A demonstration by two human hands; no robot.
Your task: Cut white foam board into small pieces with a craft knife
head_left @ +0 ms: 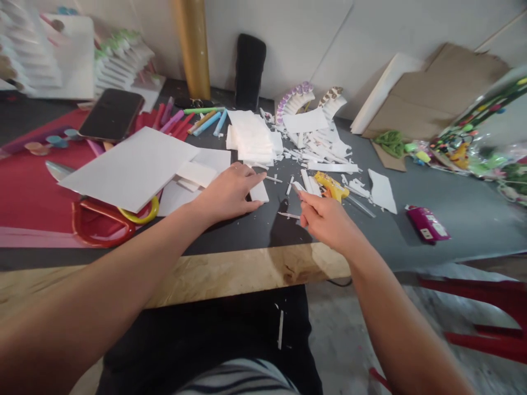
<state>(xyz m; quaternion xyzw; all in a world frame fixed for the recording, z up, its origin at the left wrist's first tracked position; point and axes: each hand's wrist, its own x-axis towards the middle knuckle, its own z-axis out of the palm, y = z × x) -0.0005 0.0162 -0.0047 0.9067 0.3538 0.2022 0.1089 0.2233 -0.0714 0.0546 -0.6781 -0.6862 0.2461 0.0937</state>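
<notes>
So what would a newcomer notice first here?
The two hands at centre: the left hand lies flat on a white piece, and the right hand pinches a white strip. Behind them is a heap of white scraps with a yellow glue gun. A red sheet fills the left.

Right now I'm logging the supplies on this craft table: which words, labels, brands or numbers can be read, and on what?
No text can be read anywhere.
Purple packet: white label, too small and blurred to read.
Yellow glue gun: no legible marking.
Phone: dark screen, nothing shown.
White piece under the left hand: blank.
</notes>
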